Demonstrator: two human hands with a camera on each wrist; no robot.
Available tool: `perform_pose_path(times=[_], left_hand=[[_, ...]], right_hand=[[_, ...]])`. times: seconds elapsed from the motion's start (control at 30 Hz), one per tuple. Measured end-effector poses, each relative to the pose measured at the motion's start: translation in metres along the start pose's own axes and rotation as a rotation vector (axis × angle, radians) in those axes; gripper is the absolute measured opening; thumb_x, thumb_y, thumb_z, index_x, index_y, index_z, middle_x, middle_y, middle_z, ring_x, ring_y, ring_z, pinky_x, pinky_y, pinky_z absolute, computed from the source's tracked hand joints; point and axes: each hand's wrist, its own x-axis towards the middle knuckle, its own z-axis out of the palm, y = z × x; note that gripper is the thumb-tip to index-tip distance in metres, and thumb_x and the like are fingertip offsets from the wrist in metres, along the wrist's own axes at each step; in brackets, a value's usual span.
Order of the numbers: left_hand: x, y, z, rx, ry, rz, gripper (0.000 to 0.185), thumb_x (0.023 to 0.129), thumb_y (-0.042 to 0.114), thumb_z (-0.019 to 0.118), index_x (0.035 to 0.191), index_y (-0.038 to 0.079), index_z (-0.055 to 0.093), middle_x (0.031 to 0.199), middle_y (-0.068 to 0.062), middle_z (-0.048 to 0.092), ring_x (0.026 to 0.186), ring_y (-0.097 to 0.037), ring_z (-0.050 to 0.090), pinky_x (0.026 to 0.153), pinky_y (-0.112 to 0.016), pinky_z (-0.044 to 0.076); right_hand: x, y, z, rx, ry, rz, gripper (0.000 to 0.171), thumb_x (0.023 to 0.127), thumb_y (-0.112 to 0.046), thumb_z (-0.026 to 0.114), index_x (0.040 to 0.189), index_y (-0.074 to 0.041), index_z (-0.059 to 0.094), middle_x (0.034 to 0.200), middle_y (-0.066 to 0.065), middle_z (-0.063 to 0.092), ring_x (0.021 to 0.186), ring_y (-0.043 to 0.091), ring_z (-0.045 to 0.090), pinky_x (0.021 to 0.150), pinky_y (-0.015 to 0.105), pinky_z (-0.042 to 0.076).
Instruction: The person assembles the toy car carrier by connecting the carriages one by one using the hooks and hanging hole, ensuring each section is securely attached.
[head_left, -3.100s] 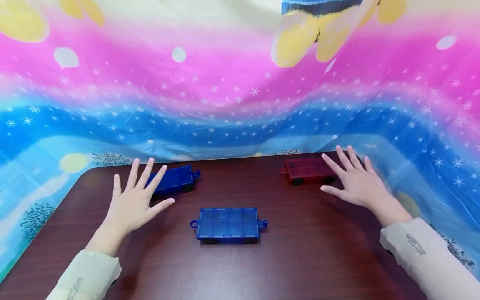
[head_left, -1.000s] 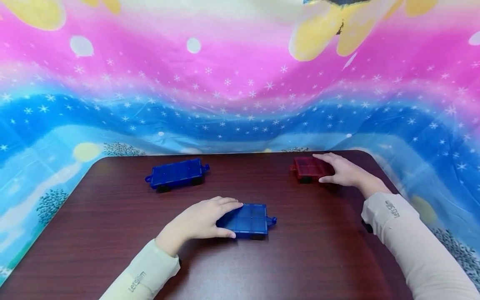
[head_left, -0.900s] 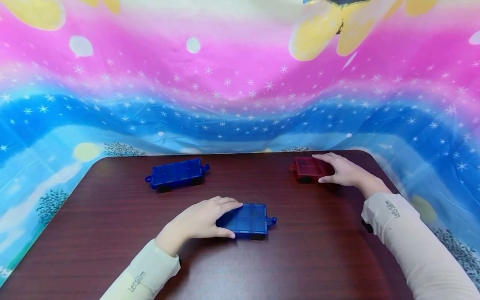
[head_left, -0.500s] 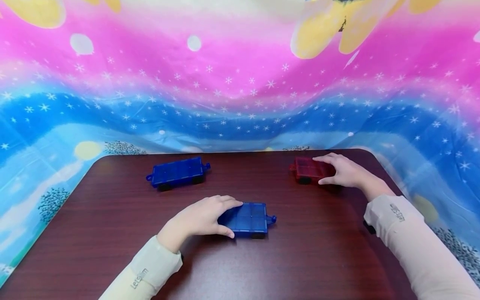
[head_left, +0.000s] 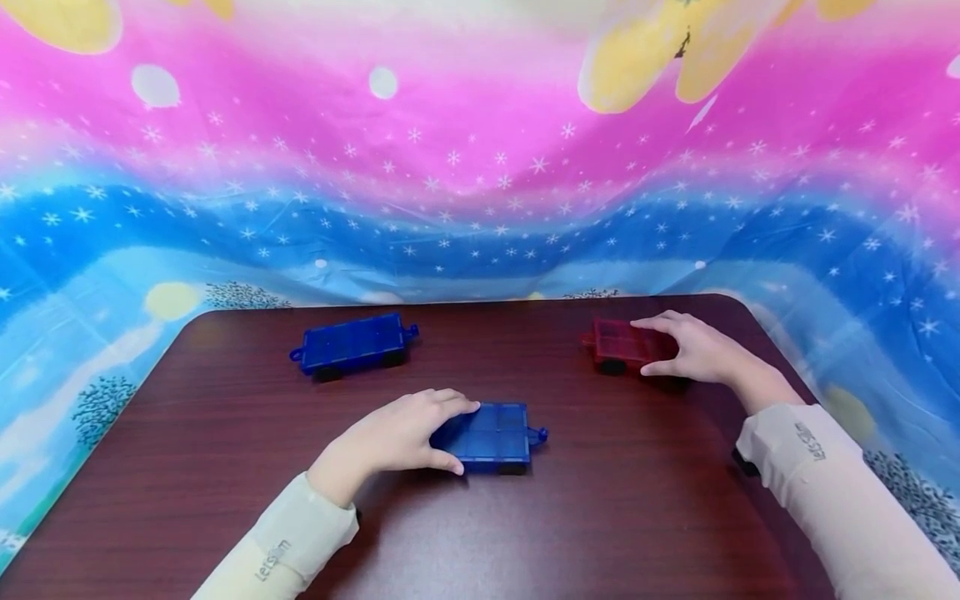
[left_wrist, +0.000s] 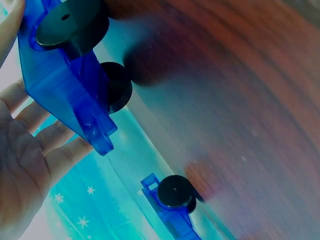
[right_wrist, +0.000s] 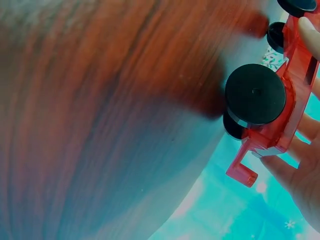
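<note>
A: What have my hands got?

B: Your left hand curls over the left end of the near blue cart, thumb on the near side and fingers across its top. In the left wrist view that cart sits against the palm and its black wheels show. Your right hand pinches the right end of the red cart, thumb near, fingers over the far edge.

A: So both are clamped on, not spread flat. Where do the carts lie?

B: The blue one stands near the middle of the table, a little toward the near edge, its free end and hook pointing right. The red one is by the far right corner, free end pointing left. From the right wrist its hook and wheel are plain.

A: What worries me from here?

B: Each grip is at one end only, so I judge a cart could swing or tip if you lift or push. They are on wheels; a loose pinch may let one roll, and the red one is close to the right edge. The second blue cart, untouched near the far left corner, lies well apart.
</note>
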Motion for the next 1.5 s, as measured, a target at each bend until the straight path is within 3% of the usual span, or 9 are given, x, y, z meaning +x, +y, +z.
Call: perform_pose_path(times=[0.3,1.03,1.23,1.5], left_hand=[[-0.002,-0.005,0.002,-0.007,0.001,-0.011,0.078,0.074,0.058,0.067,0.138,0.020,0.044,0.136,-0.001,0.048,0.125,-0.019,0.047,0.102,-0.039,0.041],[-0.002,-0.004,0.001,-0.011,-0.001,-0.028,0.077,0.074,0.056,0.068,0.138,0.020,0.044,0.137,-0.002,0.048,0.126,-0.020,0.046,0.102,-0.040,0.041],[-0.004,-0.005,0.000,-0.004,0.002,-0.037,0.077,0.074,0.057,0.067,0.139,0.020,0.044,0.137,-0.002,0.048,0.126,-0.020,0.045,0.102,-0.040,0.040],[-0.004,-0.005,0.001,-0.001,-0.001,-0.048,0.078,0.075,0.057,0.066,0.140,0.020,0.042,0.139,-0.002,0.046,0.127,-0.020,0.044,0.103,-0.039,0.039]], right_hand=[[-0.008,-0.007,0.001,-0.020,-0.001,-0.040,0.076,0.070,-0.049,0.076,0.134,-0.020,0.049,0.126,0.012,0.051,0.111,0.031,0.047,0.085,0.051,0.045],[-0.036,-0.063,-0.011,-0.097,-0.013,-0.081,0.074,0.068,-0.058,0.073,0.132,-0.029,0.051,0.128,0.007,0.050,0.116,0.028,0.045,0.083,0.051,0.048],[-0.041,-0.076,-0.008,-0.099,-0.002,-0.120,0.075,0.064,-0.058,0.076,0.130,-0.030,0.052,0.124,0.002,0.052,0.109,0.022,0.048,0.077,0.045,0.051],[-0.054,-0.090,-0.001,-0.106,-0.011,-0.145,0.073,0.065,-0.061,0.073,0.129,-0.033,0.053,0.124,0.002,0.053,0.110,0.022,0.050,0.079,0.046,0.051]])
